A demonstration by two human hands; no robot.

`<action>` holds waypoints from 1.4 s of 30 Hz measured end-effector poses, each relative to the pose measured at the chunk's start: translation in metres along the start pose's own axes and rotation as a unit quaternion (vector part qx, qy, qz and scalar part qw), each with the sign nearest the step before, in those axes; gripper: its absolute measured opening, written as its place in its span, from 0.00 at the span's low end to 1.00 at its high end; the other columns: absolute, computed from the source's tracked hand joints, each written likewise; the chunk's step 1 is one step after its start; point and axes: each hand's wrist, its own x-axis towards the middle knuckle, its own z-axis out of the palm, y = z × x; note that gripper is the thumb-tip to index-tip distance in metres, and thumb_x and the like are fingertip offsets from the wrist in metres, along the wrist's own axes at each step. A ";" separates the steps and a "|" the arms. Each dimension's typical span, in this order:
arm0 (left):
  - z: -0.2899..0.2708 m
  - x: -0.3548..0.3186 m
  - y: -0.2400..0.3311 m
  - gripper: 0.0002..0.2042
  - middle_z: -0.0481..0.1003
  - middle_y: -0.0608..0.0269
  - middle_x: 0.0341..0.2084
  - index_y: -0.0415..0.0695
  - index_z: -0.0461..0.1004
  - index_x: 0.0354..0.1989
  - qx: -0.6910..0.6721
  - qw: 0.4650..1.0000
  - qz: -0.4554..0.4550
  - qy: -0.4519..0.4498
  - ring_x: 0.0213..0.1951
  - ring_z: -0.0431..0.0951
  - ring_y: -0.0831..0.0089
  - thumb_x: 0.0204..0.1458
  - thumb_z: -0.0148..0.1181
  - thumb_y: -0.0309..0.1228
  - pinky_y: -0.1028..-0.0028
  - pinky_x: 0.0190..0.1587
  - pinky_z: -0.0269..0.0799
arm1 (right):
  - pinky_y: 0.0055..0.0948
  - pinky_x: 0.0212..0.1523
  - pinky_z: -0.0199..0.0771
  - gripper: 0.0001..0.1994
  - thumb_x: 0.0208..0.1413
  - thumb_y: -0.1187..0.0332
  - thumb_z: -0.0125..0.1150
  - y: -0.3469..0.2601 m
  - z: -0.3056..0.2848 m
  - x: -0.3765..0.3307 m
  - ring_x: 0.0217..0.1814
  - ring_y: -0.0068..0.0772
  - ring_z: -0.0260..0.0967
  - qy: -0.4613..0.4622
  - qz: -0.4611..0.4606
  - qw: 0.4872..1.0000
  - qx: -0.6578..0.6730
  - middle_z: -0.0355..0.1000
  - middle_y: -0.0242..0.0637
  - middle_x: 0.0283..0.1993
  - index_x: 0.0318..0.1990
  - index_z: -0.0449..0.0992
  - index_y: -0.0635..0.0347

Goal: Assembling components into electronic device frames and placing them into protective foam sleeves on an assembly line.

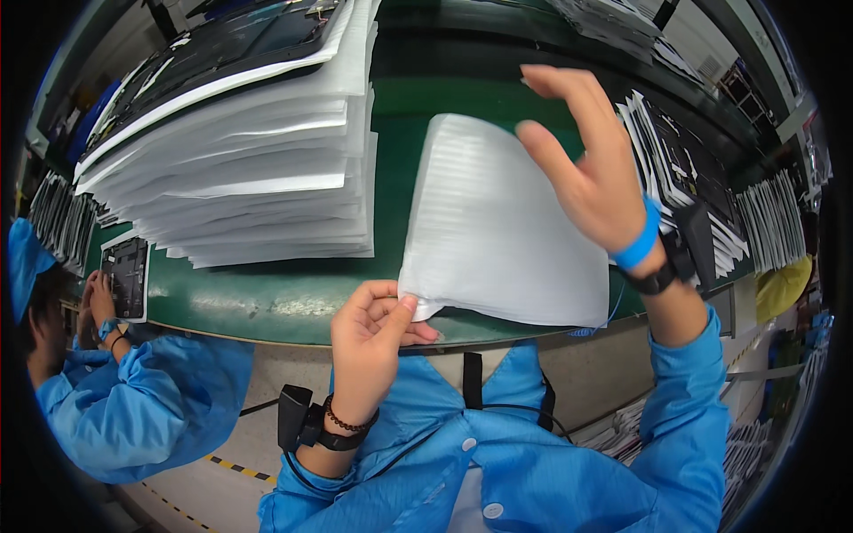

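Note:
A white, slightly translucent foam sheet (pixel 498 213) lies on the green tabletop in front of me, its lower edge close to the table's near edge. Its near left corner is pinched between the thumb and fingers of my left hand (pixel 369 329), and the edge there is bunched up a little. Whether the sheet is a single layer or a pouch, I cannot tell. Over its right side hovers my right hand (pixel 586 160), holding nothing, with thumb and fingers apart. Blue and black bands circle the right wrist.
To the left rises a tall stack of white foam sheets (pixel 258 178) with a black panel (pixel 222 44) on top. Black panels layered with white sheets (pixel 680 160) stand at the right. A co-worker (pixel 151 391) in blue sits at the left, hands by another black panel (pixel 126 275).

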 end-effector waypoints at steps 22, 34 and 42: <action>0.028 0.020 0.020 0.22 0.73 0.48 0.41 0.37 0.73 0.57 0.650 0.651 0.390 -0.041 0.44 0.74 0.53 0.54 0.66 0.29 0.61 0.46 0.70 | 0.63 0.73 0.43 0.37 0.57 0.46 0.61 -0.011 -0.008 -0.141 0.77 0.67 0.46 -0.297 0.101 0.933 -0.177 0.53 0.57 0.74 0.69 0.64 0.58; 0.023 0.054 -0.010 0.36 0.55 0.30 0.68 0.43 0.63 0.69 0.715 0.613 0.314 -0.123 0.69 0.53 0.31 0.56 0.60 0.52 0.42 0.69 0.50 | 0.61 0.74 0.43 0.37 0.60 0.47 0.59 0.007 -0.001 -0.140 0.77 0.68 0.46 -0.292 0.133 0.939 -0.127 0.50 0.60 0.75 0.72 0.60 0.57; 0.026 0.073 -0.029 0.34 0.58 0.30 0.66 0.47 0.67 0.67 0.724 0.597 0.333 -0.093 0.69 0.55 0.31 0.55 0.61 0.52 0.41 0.68 0.52 | 0.59 0.74 0.43 0.35 0.62 0.47 0.56 0.034 0.022 -0.146 0.77 0.67 0.45 -0.282 0.123 0.937 -0.167 0.51 0.61 0.74 0.70 0.62 0.60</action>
